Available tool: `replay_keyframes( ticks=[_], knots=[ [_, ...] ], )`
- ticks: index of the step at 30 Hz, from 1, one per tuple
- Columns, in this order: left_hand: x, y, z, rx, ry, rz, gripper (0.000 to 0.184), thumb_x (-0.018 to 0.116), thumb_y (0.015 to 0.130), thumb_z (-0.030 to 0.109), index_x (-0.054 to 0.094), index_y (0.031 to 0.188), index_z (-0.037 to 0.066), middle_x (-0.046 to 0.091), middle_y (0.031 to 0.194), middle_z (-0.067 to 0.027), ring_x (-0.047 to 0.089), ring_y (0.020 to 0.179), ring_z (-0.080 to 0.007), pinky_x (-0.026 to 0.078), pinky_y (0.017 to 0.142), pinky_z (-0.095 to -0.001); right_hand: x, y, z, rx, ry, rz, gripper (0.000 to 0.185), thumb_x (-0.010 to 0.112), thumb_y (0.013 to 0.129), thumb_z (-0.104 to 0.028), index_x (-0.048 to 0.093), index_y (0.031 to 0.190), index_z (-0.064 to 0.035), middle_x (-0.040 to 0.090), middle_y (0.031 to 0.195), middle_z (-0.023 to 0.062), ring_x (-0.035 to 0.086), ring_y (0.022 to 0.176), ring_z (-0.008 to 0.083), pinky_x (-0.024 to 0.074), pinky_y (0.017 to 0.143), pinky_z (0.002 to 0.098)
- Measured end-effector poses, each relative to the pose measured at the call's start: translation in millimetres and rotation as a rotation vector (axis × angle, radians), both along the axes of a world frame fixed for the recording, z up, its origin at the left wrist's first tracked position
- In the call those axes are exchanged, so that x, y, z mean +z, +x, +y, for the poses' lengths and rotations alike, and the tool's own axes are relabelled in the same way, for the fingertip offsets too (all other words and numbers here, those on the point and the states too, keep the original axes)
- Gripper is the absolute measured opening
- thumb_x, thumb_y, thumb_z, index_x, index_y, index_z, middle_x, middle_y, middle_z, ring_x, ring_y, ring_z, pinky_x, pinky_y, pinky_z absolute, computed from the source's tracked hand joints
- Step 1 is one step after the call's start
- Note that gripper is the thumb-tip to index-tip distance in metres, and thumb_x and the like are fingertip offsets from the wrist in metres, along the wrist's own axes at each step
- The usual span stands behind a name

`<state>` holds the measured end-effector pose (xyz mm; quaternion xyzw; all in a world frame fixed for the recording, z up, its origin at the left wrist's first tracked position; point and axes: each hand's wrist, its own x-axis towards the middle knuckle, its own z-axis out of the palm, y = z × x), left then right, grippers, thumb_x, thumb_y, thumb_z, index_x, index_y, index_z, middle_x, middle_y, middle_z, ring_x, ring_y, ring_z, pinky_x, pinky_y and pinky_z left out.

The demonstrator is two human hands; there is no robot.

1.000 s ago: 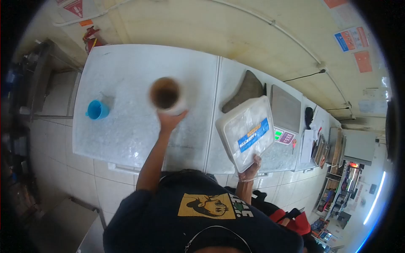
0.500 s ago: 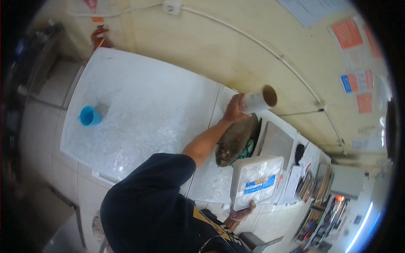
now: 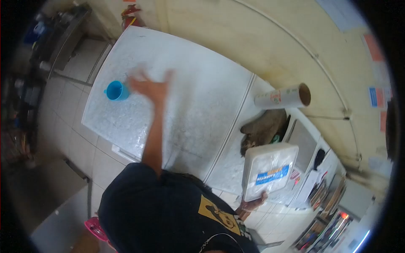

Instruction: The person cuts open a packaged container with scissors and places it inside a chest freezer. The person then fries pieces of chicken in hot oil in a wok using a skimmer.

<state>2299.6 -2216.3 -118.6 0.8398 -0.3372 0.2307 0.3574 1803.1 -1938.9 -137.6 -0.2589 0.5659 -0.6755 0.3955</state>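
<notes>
Fingers spread and blurred by motion, my left hand (image 3: 152, 86) is over the white worktop (image 3: 190, 97), just right of the blue cup (image 3: 117, 90), with a gap between them. My right hand (image 3: 254, 203) grips the lower edge of a white plastic-wrapped box (image 3: 270, 170) with a blue and orange label, at the lower right. Behind the box, near the wall, is a white cardboard roll (image 3: 280, 98), its brown hollow end visible. Beside the roll is a dark brown object (image 3: 265, 126) that I cannot identify.
A grey flat panel (image 3: 301, 141) lies to the right, with papers (image 3: 308, 185) farther along. Shelving (image 3: 312, 236) stands at the lower right. A red fire extinguisher (image 3: 131, 19) is by the wall. Dark racks (image 3: 63, 42) line the left.
My left hand has let go of the roll, which now rests near the wall, and has moved left toward the blue cup. My right hand still holds the box.
</notes>
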Motion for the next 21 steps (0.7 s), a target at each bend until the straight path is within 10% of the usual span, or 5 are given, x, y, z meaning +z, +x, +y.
replay_keyframes(
  ticks=[3,7,13,21],
  knots=[
    [4,116,38,0.274,0.46,0.167,0.12,0.074,0.046,0.075,0.027,0.147,0.028,0.005,0.154,-0.0186,0.005,0.135,-0.0563,0.013,0.092,-0.0808,58,50,-24,-0.113,0.18,-0.504,0.07,0.064,0.074,-0.04,0.041,0.131,-0.0061,0.051,0.122,0.0136,0.057,0.102,0.0282,0.055,0.074,0.0412],
    [-40,179,40,-0.008,0.879,0.419,0.09,0.08,0.059,0.049,0.043,0.137,0.023,0.034,0.143,-0.0158,0.02,0.129,-0.0552,0.025,0.101,-0.0693,66,48,-31,-0.027,0.039,-0.638,0.061,0.063,0.074,-0.029,0.046,0.125,-0.0018,0.057,0.114,0.0136,0.058,0.104,0.0297,0.0526,0.084,0.0429],
    [-80,50,32,-0.517,0.828,0.251,0.076,0.08,0.061,0.033,0.05,0.128,0.015,0.051,0.127,-0.0125,0.053,0.113,-0.0306,0.019,0.106,-0.0576,42,51,-11,-0.133,0.021,-0.636,0.066,0.064,0.071,-0.027,0.045,0.128,0.0002,0.057,0.114,0.0152,0.061,0.1,0.031,0.0554,0.081,0.0423],
    [-82,-272,76,-1.423,0.901,0.386,0.071,0.079,0.058,0.02,0.054,0.124,0.015,0.048,0.128,-0.01,0.033,0.124,-0.0453,0.038,0.092,-0.0616,19,31,20,-0.273,0.022,-0.486,0.075,0.065,0.07,-0.028,0.038,0.133,0.0018,0.054,0.119,0.0179,0.058,0.105,0.0313,0.0536,0.084,0.0416]
  ],
)
